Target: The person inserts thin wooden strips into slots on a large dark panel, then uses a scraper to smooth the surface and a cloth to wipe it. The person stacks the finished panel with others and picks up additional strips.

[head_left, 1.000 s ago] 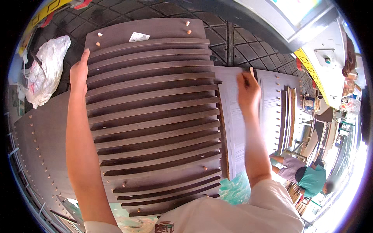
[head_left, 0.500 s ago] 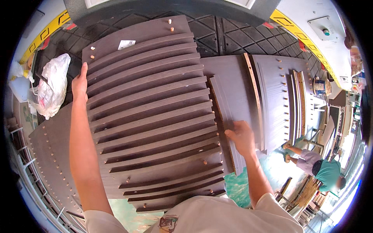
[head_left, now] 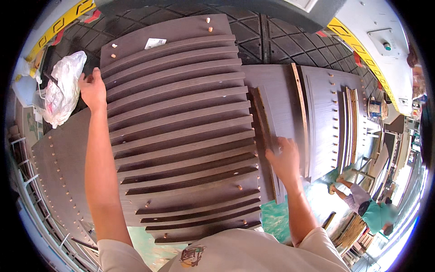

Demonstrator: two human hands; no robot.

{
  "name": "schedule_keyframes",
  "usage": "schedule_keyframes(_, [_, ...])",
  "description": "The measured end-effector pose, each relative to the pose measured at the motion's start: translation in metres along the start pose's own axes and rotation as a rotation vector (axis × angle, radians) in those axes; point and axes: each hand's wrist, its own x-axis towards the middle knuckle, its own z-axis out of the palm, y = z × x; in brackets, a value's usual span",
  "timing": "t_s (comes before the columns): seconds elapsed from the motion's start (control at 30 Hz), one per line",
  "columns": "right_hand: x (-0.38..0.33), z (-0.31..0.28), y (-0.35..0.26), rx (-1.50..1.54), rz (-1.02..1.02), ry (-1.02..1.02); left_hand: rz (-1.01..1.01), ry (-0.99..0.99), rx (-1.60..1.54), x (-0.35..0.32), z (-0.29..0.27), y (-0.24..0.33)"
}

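While right hand is by strip, left hand beside slatted panel

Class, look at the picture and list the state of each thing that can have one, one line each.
Left hand: open, fingers apart, at the panel's left edge
Right hand: blurred, beside a narrow board; grip unclear
Dark panel: lying flat, crossed by strips
Strips: in rows, spaced apart
Peg: sticking up from panel
White label: flat on panel
Plastic bag: crumpled
Green button: pressed or not, unclear
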Motion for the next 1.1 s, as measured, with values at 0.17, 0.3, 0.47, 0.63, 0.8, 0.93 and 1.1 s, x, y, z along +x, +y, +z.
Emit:
schedule_keyframes(0.17, [-0.006, -0.002, -0.009, 0.141, 0.041, 0.061, 0.418, 0.158, -0.183, -0.033, -0.013, 0.019])
schedule_keyframes(0.3, [-0.007, -0.009, 0.002, 0.288, 0.03, 0.063, 0.354, -0.379, -0.355, -0.11, -0.039, 0.089])
schedule_keyframes(0.47, [0.005, -0.055, -0.052, 0.243, -0.349, 0.076, 0.31, -0.964, -0.714, -0.171, -0.053, 0.141])
schedule_keyframes(0.63, [0.037, -0.086, -0.119, 0.102, -0.753, 0.062, 0.553, -1.056, -0.668, -0.133, -0.081, 0.144])
schedule_keyframes(0.8, [0.062, -0.103, -0.134, 0.19, -0.645, -0.094, 0.102, -0.932, -0.818, -0.085, -0.126, 0.108])
schedule_keyframes(0.93, [0.097, -0.107, -0.111, 0.267, -0.49, -0.3, -0.176, -0.835, -0.757, -0.05, -0.137, 0.087])
schedule_keyframes(1.1, [0.12, -0.101, -0.105, 0.316, -0.507, -0.322, -0.176, -0.742, -0.758, -0.046, -0.138, 0.065])
